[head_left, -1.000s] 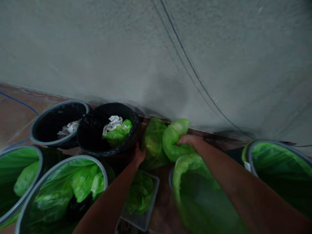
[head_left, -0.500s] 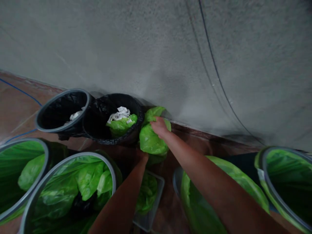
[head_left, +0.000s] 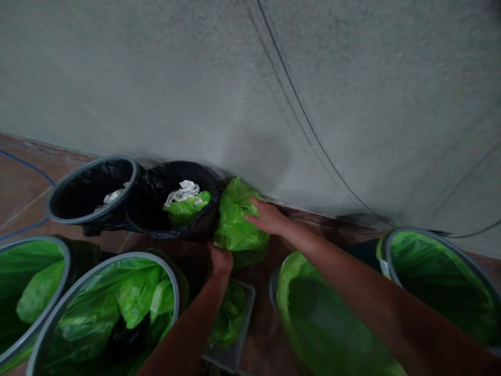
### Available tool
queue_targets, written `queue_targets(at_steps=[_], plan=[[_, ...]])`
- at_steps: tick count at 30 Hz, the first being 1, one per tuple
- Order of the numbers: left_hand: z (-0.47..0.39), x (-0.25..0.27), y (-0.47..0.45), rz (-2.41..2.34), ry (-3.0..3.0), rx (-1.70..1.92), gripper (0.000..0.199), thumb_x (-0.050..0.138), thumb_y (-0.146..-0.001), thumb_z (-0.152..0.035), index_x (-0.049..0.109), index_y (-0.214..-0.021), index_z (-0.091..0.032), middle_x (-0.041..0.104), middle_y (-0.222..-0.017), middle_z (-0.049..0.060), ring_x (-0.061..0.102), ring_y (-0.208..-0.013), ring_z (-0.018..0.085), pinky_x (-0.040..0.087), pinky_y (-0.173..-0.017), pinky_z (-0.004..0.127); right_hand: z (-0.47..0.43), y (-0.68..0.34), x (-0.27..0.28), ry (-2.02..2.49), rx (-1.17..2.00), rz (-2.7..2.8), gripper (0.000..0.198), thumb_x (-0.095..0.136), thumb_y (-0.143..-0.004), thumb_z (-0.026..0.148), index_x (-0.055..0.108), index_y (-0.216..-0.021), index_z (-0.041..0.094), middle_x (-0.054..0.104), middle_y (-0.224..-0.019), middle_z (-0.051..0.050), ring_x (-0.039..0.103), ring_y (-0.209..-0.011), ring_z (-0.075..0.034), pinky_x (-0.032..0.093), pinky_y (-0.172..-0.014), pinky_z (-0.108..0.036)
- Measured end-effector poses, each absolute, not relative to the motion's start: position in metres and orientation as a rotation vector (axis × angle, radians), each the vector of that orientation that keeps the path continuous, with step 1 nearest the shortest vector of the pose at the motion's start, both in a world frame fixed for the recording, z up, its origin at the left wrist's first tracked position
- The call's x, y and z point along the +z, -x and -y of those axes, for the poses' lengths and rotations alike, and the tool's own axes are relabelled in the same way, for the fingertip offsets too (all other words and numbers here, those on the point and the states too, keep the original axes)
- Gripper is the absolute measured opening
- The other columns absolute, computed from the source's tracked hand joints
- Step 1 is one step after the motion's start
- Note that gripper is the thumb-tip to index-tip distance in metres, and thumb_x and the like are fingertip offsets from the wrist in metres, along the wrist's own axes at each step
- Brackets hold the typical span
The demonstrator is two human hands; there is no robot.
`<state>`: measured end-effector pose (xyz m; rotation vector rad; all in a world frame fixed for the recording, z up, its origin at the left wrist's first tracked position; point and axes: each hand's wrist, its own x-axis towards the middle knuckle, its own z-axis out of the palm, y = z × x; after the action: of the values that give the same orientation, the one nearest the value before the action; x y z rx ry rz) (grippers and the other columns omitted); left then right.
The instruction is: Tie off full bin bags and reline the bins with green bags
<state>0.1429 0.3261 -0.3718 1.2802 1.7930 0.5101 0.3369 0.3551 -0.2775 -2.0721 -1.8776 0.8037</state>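
A bulging green plastic bag [head_left: 237,216] stands on the floor against the wall, right beside the black-lined bin [head_left: 136,216]. My right hand [head_left: 268,215] grips its upper right side, thumb and fingers closed on the crumpled film. Low on the bag's left side, my left hand [head_left: 221,258] is closed at its edge, with the fingertips partly hidden. Whether anything stiff is inside the bag I cannot tell. White crumpled paper [head_left: 183,192] and a piece of green plastic [head_left: 186,210] lie in the black-lined bin.
Another black-lined bin [head_left: 52,201] with a grey rim stands at the left. Green-lined bins [head_left: 174,282] fill the lower left; more [head_left: 279,292] stand at the right [head_left: 385,245]. A shallow clear tray [head_left: 246,318] holds green plastic. A cable [head_left: 297,99] hangs along the wall.
My view has shifted slightly to the right. The right hand has moved from the bag's top to its right side, and the left hand shows more clearly at its lower left.
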Motion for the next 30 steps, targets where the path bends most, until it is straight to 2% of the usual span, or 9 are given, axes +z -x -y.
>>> queue_targets(at_steps=[3,6,9,12,15,17,22,26,30], plan=[[-0.307,-0.340,-0.139,-1.884,-1.540,0.617,0.068,0.053,-0.082,-0.008,0.034,-0.148,-0.007,0.050,-0.143,0.026,0.047,-0.137,0.033,0.039,-0.112,0.048,-0.269,-0.386,-0.244,2.175,0.530,1.823,0.055,0.052,-0.092,0.036,0.049,-0.142,0.014,0.062,-0.136,-0.015,0.061,-0.122,-0.028,0.046,-0.107,-0.043],[-0.287,-0.307,-0.151,-1.523,-2.142,0.759,0.068,0.050,-0.082,-0.008,0.039,-0.148,-0.011,0.042,-0.152,0.022,0.038,-0.143,0.033,0.033,-0.116,0.051,-0.144,-0.428,-0.235,2.420,0.244,1.608,0.055,0.051,-0.089,0.044,0.054,-0.135,0.014,0.066,-0.128,-0.018,0.061,-0.119,-0.033,0.046,-0.105,-0.049],[-0.284,-0.291,-0.184,-0.854,-2.623,0.498,0.063,0.050,-0.085,-0.011,0.046,-0.147,-0.023,0.039,-0.158,0.012,0.033,-0.147,0.030,0.025,-0.120,0.052,-0.031,-0.442,-0.243,2.667,0.271,1.192,0.060,0.052,-0.082,0.060,0.061,-0.120,0.015,0.069,-0.119,-0.021,0.066,-0.109,-0.038,0.050,-0.097,-0.055],[-0.306,-0.302,-0.210,-0.590,-2.795,0.070,0.058,0.054,-0.087,-0.015,0.052,-0.144,-0.027,0.036,-0.161,0.010,0.026,-0.150,0.034,0.015,-0.121,0.062,0.031,-0.427,-0.260,2.747,0.667,0.569,0.069,0.060,-0.070,0.070,0.061,-0.113,0.016,0.073,-0.102,-0.021,0.071,-0.091,-0.038,0.056,-0.084,-0.054],[-0.336,-0.326,-0.202,-0.891,-2.779,-0.465,0.045,0.049,-0.089,-0.010,0.064,-0.132,-0.015,0.054,-0.145,0.019,0.042,-0.139,0.040,0.016,-0.117,0.066,0.040,-0.400,-0.286,2.340,1.244,-0.074,0.058,0.066,-0.068,0.064,0.063,-0.102,0.017,0.075,-0.091,-0.017,0.072,-0.074,-0.031,0.057,-0.058,-0.041],[-0.351,-0.339,-0.182,-1.002,-2.753,-0.620,0.042,0.044,-0.090,-0.005,0.066,-0.126,-0.008,0.061,-0.134,0.022,0.055,-0.124,0.040,0.024,-0.110,0.069,0.027,-0.384,-0.301,2.199,1.314,-0.114,0.041,0.066,-0.072,0.053,0.064,-0.092,0.017,0.074,-0.078,-0.013,0.070,-0.066,-0.025,0.055,-0.055,-0.034],[-0.356,-0.346,-0.155,-1.012,-2.798,-0.677,0.048,0.043,-0.087,-0.005,0.065,-0.128,-0.014,0.059,-0.136,0.021,0.056,-0.121,0.040,0.027,-0.108,0.068,-0.040,-0.374,-0.308,2.011,1.188,-0.201,0.008,0.059,-0.080,0.025,0.058,-0.080,0.018,0.068,-0.064,-0.005,0.065,-0.054,-0.018,0.054,-0.051,-0.028],[-0.351,-0.336,-0.171,-1.079,-2.751,-0.711,0.050,0.049,-0.085,-0.010,0.061,-0.133,-0.015,0.055,-0.142,0.021,0.054,-0.124,0.041,0.026,-0.108,0.070,-0.100,-0.373,-0.296,1.988,1.138,-0.204,0.011,0.057,-0.085,0.024,0.058,-0.090,0.014,0.064,-0.064,-0.004,0.063,-0.050,-0.017,0.057,-0.054,-0.032],[-0.348,-0.316,-0.181,-1.115,-2.663,-0.600,0.051,0.054,-0.085,-0.016,0.059,-0.135,-0.016,0.053,-0.145,0.020,0.049,-0.131,0.042,0.020,-0.110,0.075,-0.107,-0.364,-0.280,1.899,1.272,-0.169,0.045,0.061,-0.088,0.050,0.056,-0.115,0.014,0.071,-0.092,-0.013,0.069,-0.067,-0.020,0.056,-0.054,-0.032]])
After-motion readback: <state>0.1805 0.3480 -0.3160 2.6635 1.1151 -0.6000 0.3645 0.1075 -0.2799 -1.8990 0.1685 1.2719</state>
